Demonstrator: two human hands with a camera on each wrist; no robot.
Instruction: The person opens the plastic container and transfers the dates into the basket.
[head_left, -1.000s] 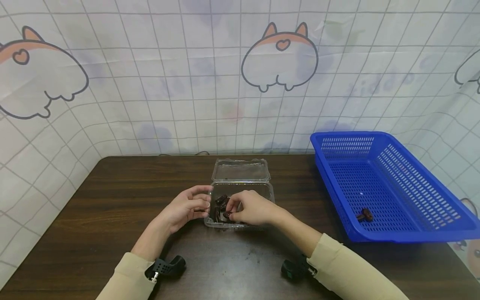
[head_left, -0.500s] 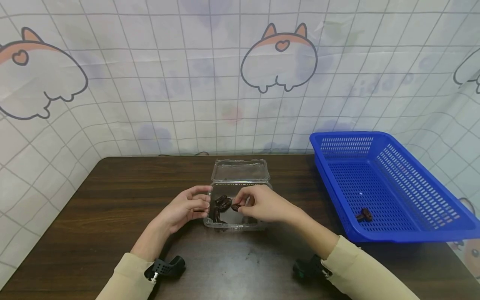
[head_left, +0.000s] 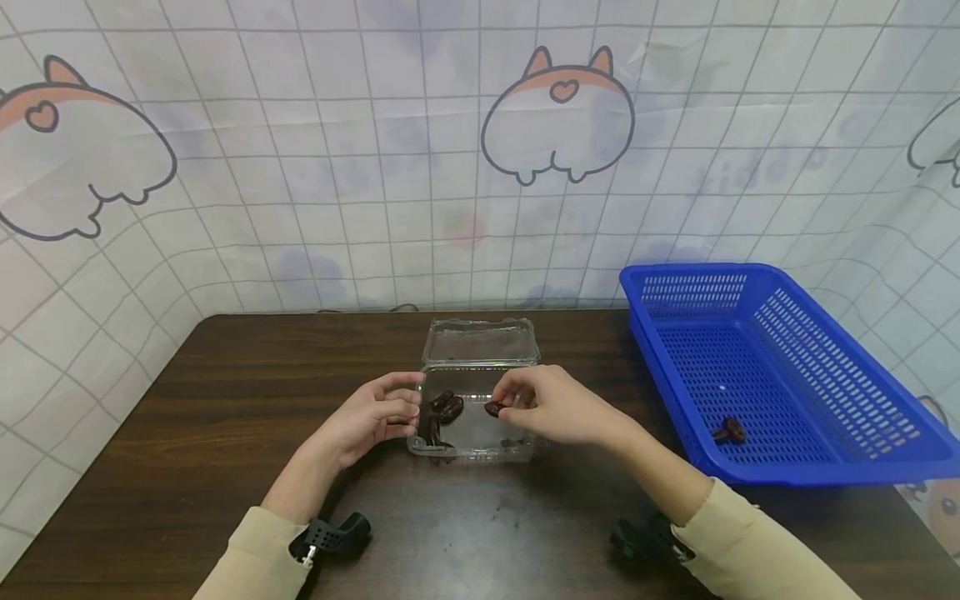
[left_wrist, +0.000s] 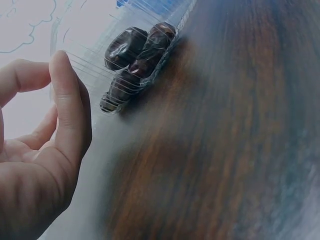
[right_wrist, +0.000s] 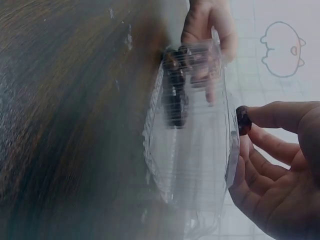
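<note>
1. Head view: the right hand [head_left: 558,407] pinched one dark brown fruit [head_left: 492,408] between thumb and fingers, over the clear container [head_left: 483,454].
2. The left hand [head_left: 375,419], its fingers loose and grasping nothing, touched the container's left wall.
3. More dark fruits [head_left: 451,409] lay inside, at its left end.
4. To the right, the blue basket [head_left: 780,400] held a small clump [head_left: 733,430] of similar fruit.

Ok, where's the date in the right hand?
In the head view, that date is over the clear box, pinched by the right hand, right of the other dates.
</note>
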